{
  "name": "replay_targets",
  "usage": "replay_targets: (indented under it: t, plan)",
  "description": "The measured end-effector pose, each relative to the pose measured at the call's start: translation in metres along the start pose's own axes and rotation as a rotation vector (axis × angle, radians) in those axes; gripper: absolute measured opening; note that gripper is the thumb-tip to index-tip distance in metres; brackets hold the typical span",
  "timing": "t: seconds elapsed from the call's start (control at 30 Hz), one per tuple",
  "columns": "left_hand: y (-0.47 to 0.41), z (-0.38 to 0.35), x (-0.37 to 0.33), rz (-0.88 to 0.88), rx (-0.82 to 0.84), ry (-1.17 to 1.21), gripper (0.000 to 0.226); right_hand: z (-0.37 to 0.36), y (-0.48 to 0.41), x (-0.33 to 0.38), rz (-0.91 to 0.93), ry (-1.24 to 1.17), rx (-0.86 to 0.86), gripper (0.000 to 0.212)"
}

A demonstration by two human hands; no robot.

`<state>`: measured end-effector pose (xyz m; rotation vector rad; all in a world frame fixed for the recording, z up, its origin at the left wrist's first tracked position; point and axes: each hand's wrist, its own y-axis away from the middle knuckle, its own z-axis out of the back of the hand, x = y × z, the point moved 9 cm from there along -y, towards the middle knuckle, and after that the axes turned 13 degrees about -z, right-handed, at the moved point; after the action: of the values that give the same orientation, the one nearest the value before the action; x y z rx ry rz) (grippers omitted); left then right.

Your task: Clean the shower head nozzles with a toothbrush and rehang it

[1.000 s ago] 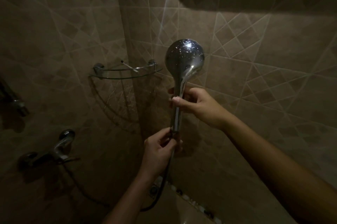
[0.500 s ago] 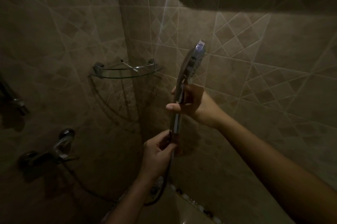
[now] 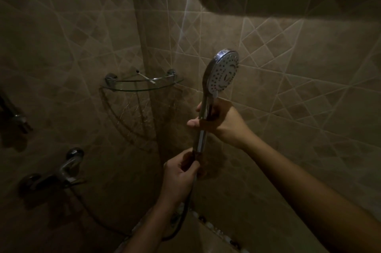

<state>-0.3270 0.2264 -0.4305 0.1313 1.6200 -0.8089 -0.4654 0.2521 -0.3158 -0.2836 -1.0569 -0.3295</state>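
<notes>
The shower head (image 3: 223, 72) is held upright in the corner of a dim, brown-tiled stall, off any bracket, in front of the right-hand wall. Its round face is tipped toward the right and a little toward me, so the rings of small dark nozzles show plainly on the pale plate; the chrome rim and back catch a bit of light on the left side. The chrome handle runs straight down from the face.

The right hand (image 3: 220, 121) is wrapped around the upper handle just under the face, fingers curled closed on it, thumb sticking out to the left. The left hand (image 3: 181, 172) is lower, closed around the foot of the handle where the hose (image 3: 185, 215) joins. The hose drops from that fist, loops down past the left forearm and trails off left along the wall toward the tap (image 3: 68, 168), which sits low on the left wall, well apart from the hands.

Up in the corner, to the left of the shower head and near it in height, a glass shelf (image 3: 142, 85) with a chrome rail is fixed across the two walls. A thin stick-like thing (image 3: 145, 76) lies on it; I cannot tell in this light whether it is the toothbrush. A broad dark shadow crosses the top of the right wall.
</notes>
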Motion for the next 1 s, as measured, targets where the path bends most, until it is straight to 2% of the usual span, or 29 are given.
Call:
replay_targets:
  t: [0.1, 0.17, 0.27, 0.33, 0.43, 0.53, 0.67, 0.77, 0.9, 1.0]
  plan:
    - [0.000, -0.003, 0.001, 0.007, 0.008, 0.012, 0.025, 0.000, 0.000, -0.001, -0.012, 0.028, 0.010, 0.039]
    - [-0.003, -0.003, 0.003, 0.015, -0.003, 0.014, 0.031, -0.005, 0.002, -0.002, -0.045, -0.146, 0.164, 0.034]
    - [-0.004, -0.001, 0.002, 0.008, -0.014, 0.022, 0.026, -0.007, 0.006, -0.004, -0.088, -0.311, 0.328, 0.043]
    - [-0.004, -0.001, 0.002, 0.011, -0.015, 0.015, 0.018, -0.003, 0.005, -0.004, -0.070, -0.266, 0.288, 0.040]
    - [-0.004, -0.001, 0.007, 0.019, -0.010, -0.007, 0.009, -0.001, 0.004, -0.007, -0.065, -0.156, 0.189, 0.024]
    - [0.000, -0.007, 0.007, 0.036, 0.021, -0.012, 0.012, -0.003, 0.007, -0.002, -0.026, -0.112, 0.132, 0.015]
    - [0.003, -0.009, 0.018, 0.110, -0.001, -0.018, 0.011, -0.008, 0.010, 0.000, -0.020, -0.144, 0.213, 0.020]
    - [0.000, -0.005, 0.016, 0.067, -0.025, -0.065, 0.014, -0.008, 0.009, -0.004, -0.052, -0.250, 0.276, 0.032]
    - [-0.003, -0.004, 0.015, 0.010, 0.010, -0.110, 0.012, -0.002, 0.006, -0.008, -0.030, -0.258, 0.217, 0.037]
    - [-0.002, -0.004, 0.020, 0.069, 0.014, -0.069, 0.016, 0.000, 0.007, -0.006, 0.001, -0.212, 0.175, 0.039]
